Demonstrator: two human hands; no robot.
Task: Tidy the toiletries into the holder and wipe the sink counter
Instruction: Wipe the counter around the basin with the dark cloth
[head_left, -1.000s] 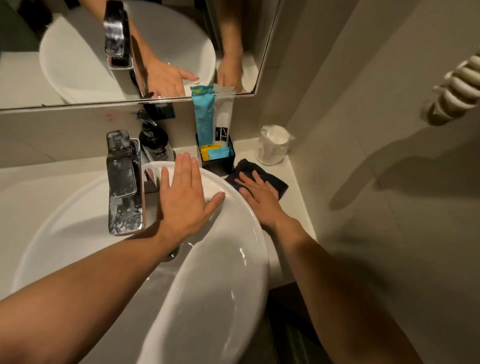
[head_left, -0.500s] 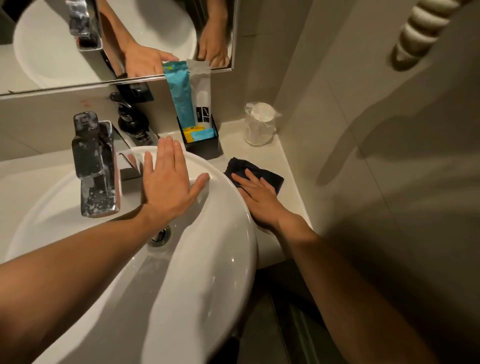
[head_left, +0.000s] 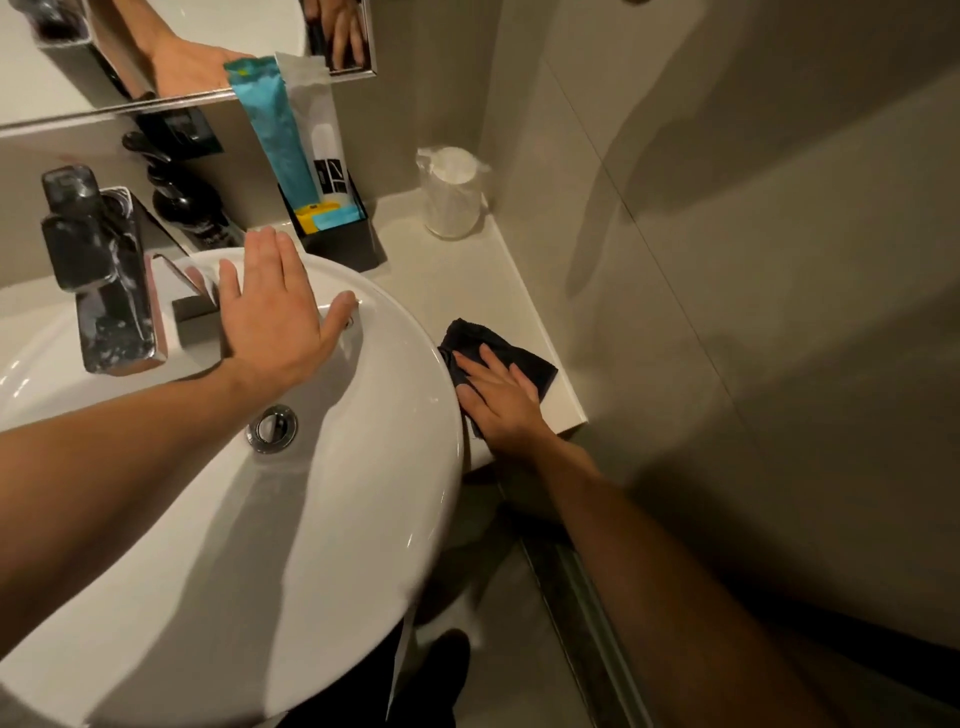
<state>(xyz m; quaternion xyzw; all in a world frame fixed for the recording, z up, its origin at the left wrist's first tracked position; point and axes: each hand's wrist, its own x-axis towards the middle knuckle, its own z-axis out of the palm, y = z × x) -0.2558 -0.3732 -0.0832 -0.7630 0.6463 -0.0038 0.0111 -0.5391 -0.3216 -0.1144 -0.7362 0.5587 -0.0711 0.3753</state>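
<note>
One camera sits on the person's head. It looks down from close above at the white sink (head_left: 363, 519) and the counter (head_left: 467, 291).

The right hand (head_left: 501, 400) covered the near part of the dark cloth (head_left: 498, 345). The basin rim (head_left: 441, 395) hid the surface beneath it. Labels on the tubes (head_left: 301, 135) were too blurred to read.

- A chrome tap (head_left: 104, 280) rises at the basin's back rim.
- A black pump bottle (head_left: 182, 200) stands behind it, against the wall.
- A wrapped glass (head_left: 453, 192) sits in the surface's far right corner.
- A mirror (head_left: 156, 47) hangs above.
</note>
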